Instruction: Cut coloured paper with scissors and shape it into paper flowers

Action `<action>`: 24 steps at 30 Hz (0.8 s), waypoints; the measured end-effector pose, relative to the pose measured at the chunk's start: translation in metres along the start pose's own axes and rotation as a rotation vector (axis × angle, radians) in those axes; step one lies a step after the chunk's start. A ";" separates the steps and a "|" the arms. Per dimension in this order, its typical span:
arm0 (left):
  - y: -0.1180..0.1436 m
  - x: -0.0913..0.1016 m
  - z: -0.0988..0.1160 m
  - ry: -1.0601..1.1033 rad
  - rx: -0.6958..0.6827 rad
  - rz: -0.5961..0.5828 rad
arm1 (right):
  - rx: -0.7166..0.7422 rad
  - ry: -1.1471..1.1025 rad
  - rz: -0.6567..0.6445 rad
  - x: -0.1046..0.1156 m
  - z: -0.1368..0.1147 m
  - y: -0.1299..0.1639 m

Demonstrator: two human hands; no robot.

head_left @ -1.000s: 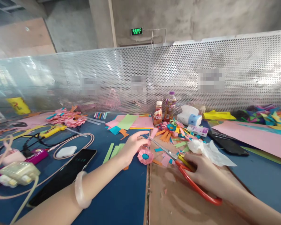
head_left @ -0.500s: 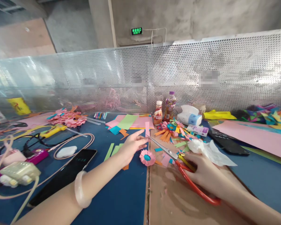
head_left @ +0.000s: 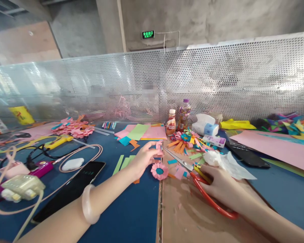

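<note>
A small pink paper strip (head_left: 159, 147) is pinched in the fingers of my left hand (head_left: 143, 158). My right hand (head_left: 215, 182) grips a pair of scissors (head_left: 184, 164) with red and yellow handles, its blades pointing left to the edge of the strip. Whether the blades touch the paper I cannot make out. Just below my left fingertips lies a pink paper flower (head_left: 159, 171) with a blue centre. Green paper strips (head_left: 125, 162) lie on the blue table left of my left hand.
Behind my hands are stacked coloured sheets (head_left: 139, 131), two bottles (head_left: 171, 122), a tissue pack (head_left: 205, 126) and a multicoloured paper flower pile (head_left: 186, 138). Crumpled tissue (head_left: 229, 163) lies beside my right hand. A phone (head_left: 71, 189), cables and a yellow glue gun (head_left: 59, 141) occupy the left.
The pink strip stood upright above my left fingers; now it looks shorter and bent over between them. My left fingers have curled in. The scissors have barely moved.
</note>
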State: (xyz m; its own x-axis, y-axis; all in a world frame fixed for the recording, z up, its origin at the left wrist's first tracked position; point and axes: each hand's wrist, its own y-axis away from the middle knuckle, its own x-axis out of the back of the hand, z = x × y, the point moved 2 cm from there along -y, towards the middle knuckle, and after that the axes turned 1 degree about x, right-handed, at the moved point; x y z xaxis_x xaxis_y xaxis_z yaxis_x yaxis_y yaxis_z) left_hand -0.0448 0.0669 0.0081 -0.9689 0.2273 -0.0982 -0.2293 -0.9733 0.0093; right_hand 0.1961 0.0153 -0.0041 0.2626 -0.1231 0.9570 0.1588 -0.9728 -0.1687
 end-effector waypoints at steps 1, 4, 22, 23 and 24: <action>-0.001 0.000 0.001 0.017 0.014 0.008 | 0.001 0.004 0.003 0.000 0.000 0.000; -0.002 -0.002 0.003 0.093 0.065 0.034 | 0.008 0.011 0.021 0.001 0.000 0.001; 0.003 -0.003 0.009 0.089 0.073 -0.099 | 0.109 0.069 0.065 -0.010 0.005 -0.003; 0.003 -0.003 0.010 0.085 0.069 -0.104 | 0.103 0.058 0.059 -0.009 0.005 -0.003; 0.003 -0.003 0.010 0.079 0.064 -0.109 | 0.095 0.049 0.056 -0.008 0.005 -0.003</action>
State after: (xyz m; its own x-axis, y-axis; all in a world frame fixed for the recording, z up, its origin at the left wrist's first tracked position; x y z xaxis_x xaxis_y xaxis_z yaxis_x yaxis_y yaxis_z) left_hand -0.0433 0.0635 0.0188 -0.9282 0.3254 -0.1803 -0.3402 -0.9386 0.0578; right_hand 0.1981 0.0201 -0.0129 0.2269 -0.1889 0.9554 0.2355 -0.9412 -0.2420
